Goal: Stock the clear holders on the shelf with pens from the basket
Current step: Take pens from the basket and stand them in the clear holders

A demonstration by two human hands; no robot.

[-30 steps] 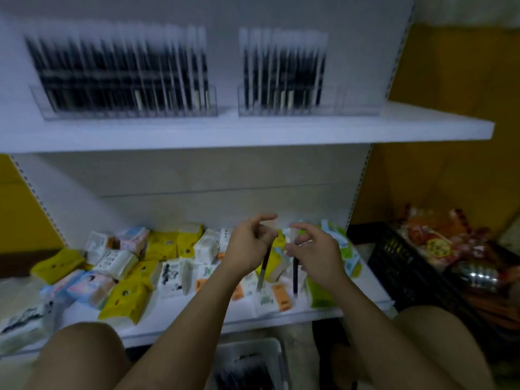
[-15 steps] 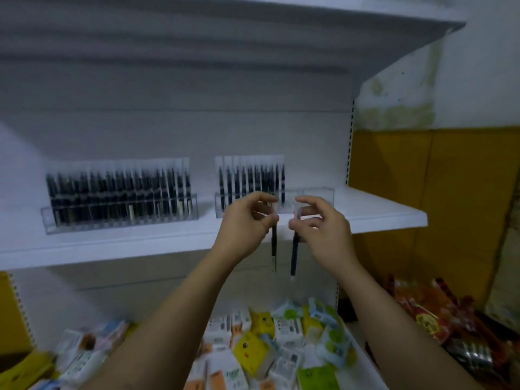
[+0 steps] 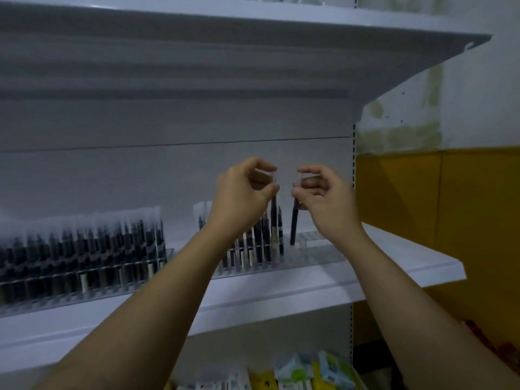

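Observation:
My left hand (image 3: pixel 243 188) pinches the clear top of a packaged black pen (image 3: pixel 273 218) that hangs upright over the filled part of the right clear holder (image 3: pixel 318 253). My right hand (image 3: pixel 322 197) pinches a second packaged black pen (image 3: pixel 294 223), whose tip reaches down to the holder's first free slot. That holder carries a row of pens on its left and bare slots on its right. A left clear holder (image 3: pixel 84 288) is packed with several black pens. Both holders stand on the white shelf (image 3: pixel 408 257). The basket is out of view.
Another white shelf (image 3: pixel 253 18) overhangs close above. Small green, yellow and white packets (image 3: pixel 298 374) lie on the lower shelf at the bottom. A yellow wall (image 3: pixel 450 220) bounds the right side of the shelving.
Both hands have risen from the lower shelf level to the pen shelf, each carrying a pen. The pens now hang over the right holder, and the view has tilted upward.

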